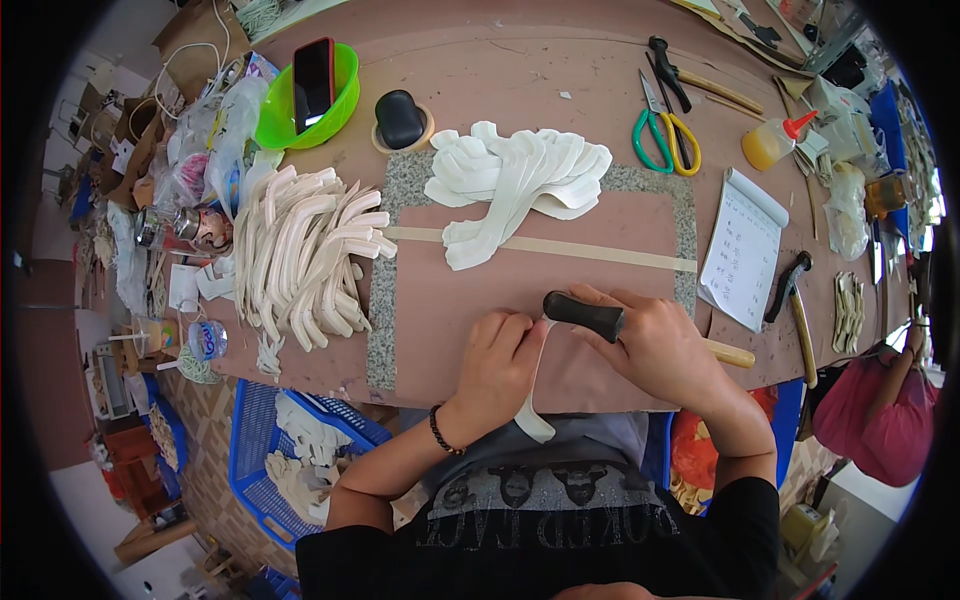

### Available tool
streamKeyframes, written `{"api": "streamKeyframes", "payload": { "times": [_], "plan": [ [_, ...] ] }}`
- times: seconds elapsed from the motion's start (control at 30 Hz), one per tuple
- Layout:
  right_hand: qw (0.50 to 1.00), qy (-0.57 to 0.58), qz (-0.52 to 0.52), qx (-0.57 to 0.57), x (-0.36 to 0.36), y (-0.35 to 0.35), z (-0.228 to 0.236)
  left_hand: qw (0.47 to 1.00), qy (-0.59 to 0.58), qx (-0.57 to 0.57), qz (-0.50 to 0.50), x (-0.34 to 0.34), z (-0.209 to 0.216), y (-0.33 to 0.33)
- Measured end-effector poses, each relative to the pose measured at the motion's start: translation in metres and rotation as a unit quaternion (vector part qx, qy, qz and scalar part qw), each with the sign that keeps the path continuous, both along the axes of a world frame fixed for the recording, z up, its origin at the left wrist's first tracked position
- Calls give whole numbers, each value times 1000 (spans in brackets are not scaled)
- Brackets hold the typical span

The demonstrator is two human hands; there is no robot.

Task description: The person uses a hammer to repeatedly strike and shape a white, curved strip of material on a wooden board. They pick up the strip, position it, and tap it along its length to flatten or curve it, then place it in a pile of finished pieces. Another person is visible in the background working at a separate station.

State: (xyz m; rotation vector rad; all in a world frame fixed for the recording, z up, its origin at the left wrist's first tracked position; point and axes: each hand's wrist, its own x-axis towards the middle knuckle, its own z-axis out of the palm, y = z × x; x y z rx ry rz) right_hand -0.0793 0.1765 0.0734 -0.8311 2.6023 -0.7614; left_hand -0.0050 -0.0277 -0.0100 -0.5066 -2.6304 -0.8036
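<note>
My left hand (495, 365) is closed on a narrow white strap (534, 418) at the table's near edge. The strap's lower end hangs over the edge toward my lap. My right hand (650, 345) is wrapped round a hammer with a black head (583, 315); its pale wooden handle (730, 352) sticks out to the right of the hand. The hammer head is close beside my left fingertips. Beyond my hands lies a fanned pile of white straps (520, 185). To the left is a larger heap of cream, curved strips (305, 250).
A green bowl (345, 105) with a phone (313, 85) stands far left, near a black rounded object (400, 118). Right of the pile are scissors (655, 125), another hammer (670, 72), a glue bottle (768, 145), a notepad (742, 250) and pincers (790, 285). A blue basket (245, 440) sits below.
</note>
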Motion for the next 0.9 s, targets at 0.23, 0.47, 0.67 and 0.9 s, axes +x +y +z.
{"api": "streamKeyframes", "payload": {
  "times": [0.23,0.47,0.67,0.9],
  "plan": [
    [1000,7,-12,15,3,-4,6,999,-26,-13,27,0,6,5],
    [997,43,-46,-42,14,17,13,984,-54,3,-173,-39,-6,-21],
    [998,4,-57,-22,17,23,3,981,-124,25,-150,-34,7,-26],
    [998,54,-1,-10,18,19,0,990,-78,-12,-115,-13,10,-14]
  ]
}}
